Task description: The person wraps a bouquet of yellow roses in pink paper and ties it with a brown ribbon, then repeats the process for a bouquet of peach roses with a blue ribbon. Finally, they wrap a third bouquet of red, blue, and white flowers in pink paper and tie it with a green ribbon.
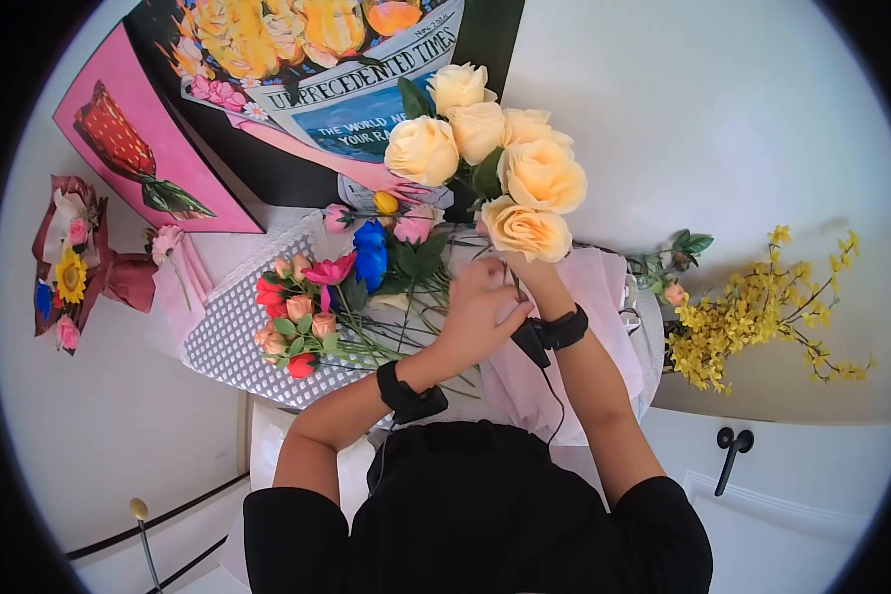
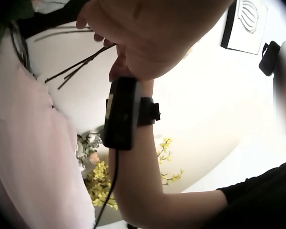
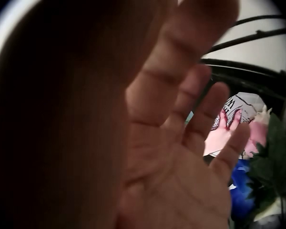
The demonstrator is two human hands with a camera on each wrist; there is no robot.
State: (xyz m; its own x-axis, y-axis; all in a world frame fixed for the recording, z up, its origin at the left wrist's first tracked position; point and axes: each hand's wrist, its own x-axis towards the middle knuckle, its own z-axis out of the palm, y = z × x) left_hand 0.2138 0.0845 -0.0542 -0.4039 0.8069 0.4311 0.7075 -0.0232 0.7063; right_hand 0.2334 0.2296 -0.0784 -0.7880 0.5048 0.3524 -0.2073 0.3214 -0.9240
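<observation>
A bunch of large cream-yellow roses [image 1: 535, 178] is upright over the table, its blooms hiding most of my right hand [image 1: 533, 272]. That hand grips the stems just under the blooms. Dark stems [image 2: 78, 67] reach out past the hands in the left wrist view. Close beside them is my left hand [image 1: 477, 312], thumb out straight and fingers loosely bent near the stems. In the right wrist view its palm [image 3: 181, 181] faces the camera with nothing lying across it. Pale pink wrapping paper [image 1: 525, 391] lies beneath the right forearm.
Left on the table are a blue flower [image 1: 370, 255], a magenta flower [image 1: 329, 271] and several small peach roses [image 1: 300, 307]. Paintings [image 1: 158, 139] lean behind. A wrapped bouquet [image 1: 74, 262] is at far left. Yellow blossom branches [image 1: 728, 337] stand right, above a door handle [image 1: 733, 460].
</observation>
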